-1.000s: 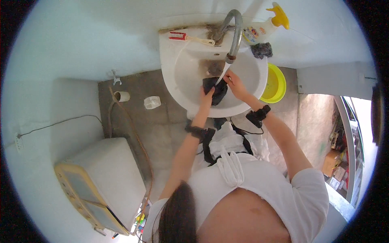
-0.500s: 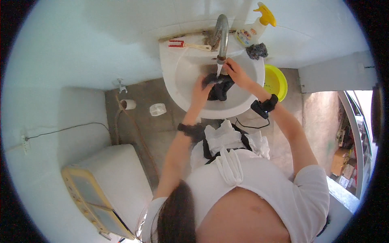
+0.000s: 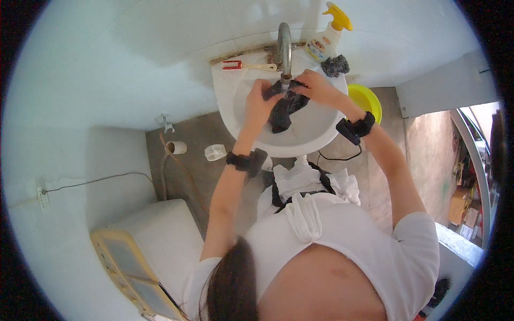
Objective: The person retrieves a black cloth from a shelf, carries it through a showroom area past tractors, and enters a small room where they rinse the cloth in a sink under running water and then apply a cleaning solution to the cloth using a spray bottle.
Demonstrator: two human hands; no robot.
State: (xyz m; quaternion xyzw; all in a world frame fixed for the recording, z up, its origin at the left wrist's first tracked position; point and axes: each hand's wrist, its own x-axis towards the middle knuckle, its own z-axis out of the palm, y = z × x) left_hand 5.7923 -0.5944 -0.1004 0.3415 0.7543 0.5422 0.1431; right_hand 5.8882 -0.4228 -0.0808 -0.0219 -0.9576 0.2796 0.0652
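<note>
A wet black sock-shaped cloth [image 3: 280,116] hangs over the bowl of the white sink [image 3: 227,113], its upper edge right beneath the metal faucet [image 3: 285,47]. My left hand [image 3: 260,101] is closed on the cloth's upper left side. On the other side my right hand [image 3: 318,88] pinches the upper right part, close to the spout. Between the two hands the cloth is spread out under the spout, and its lower end dangles toward the sink's near side. The fingertips are partly hidden by the cloth.
A red-and-white brush [image 3: 247,66] lies on the sink's back ledge. At the right back stand a spray bottle [image 3: 324,44] with a yellow trigger and a dark scouring pad [image 3: 335,65]. A yellow basin [image 3: 369,100] is right of the sink; a white washing machine [image 3: 163,227] is at the left.
Both hands have come up to the spout, stretching the cloth between them. Formerly bunched lower in the bowl, the cloth now hangs lengthwise. The view has shifted slightly.
</note>
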